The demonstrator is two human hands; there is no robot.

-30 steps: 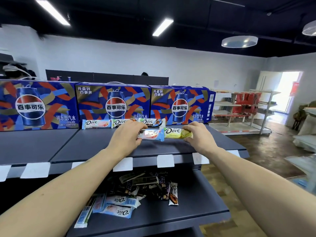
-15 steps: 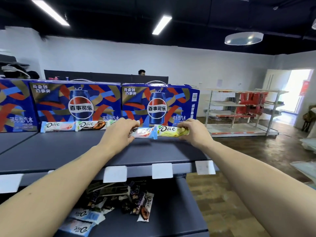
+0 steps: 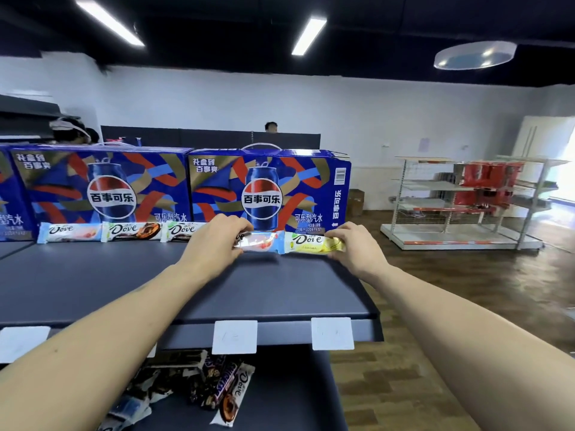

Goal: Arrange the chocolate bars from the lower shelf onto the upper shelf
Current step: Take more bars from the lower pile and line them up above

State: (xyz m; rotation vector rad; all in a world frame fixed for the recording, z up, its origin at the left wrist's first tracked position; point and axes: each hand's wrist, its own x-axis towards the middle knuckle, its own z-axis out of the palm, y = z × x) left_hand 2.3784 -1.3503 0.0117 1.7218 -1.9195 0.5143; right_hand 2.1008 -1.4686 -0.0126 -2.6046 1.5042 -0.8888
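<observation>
Upper shelf (image 3: pixel 130 284), back edge: three chocolate bars are standing in a row against the cola boxes (image 3: pixel 102 188), namely a pink bar (image 3: pixel 70 232), a brown bar (image 3: pixel 135 231) and a third bar (image 3: pixel 182 230) partly hidden by the left hand.

Left hand (image 3: pixel 214 244): fingers curled, pinching the left end of a red-and-white bar (image 3: pixel 259 244), which is hovering just off the shelf near the back edge.

Right hand (image 3: pixel 354 244): fingers curled, pinching the right end of a yellow bar (image 3: pixel 312 244); its left end is touching or nearly touching the red-and-white bar.

Lower shelf (image 3: pixel 289 390): a loose heap of bars (image 3: pixel 211 384) is waiting, so the task looks far from finished.

Risks, as judged:
- The left hand is crowding the third bar; a nudge while setting down could tip it and the row beside it.
- The yellow bar is heading for the right corner of the shelf; released too far out, it could slide off the edge.
- The bars are being held by one end only, so each could sag or twist and land flat rather than upright.
- The two held bars could overlap where they meet.
</observation>
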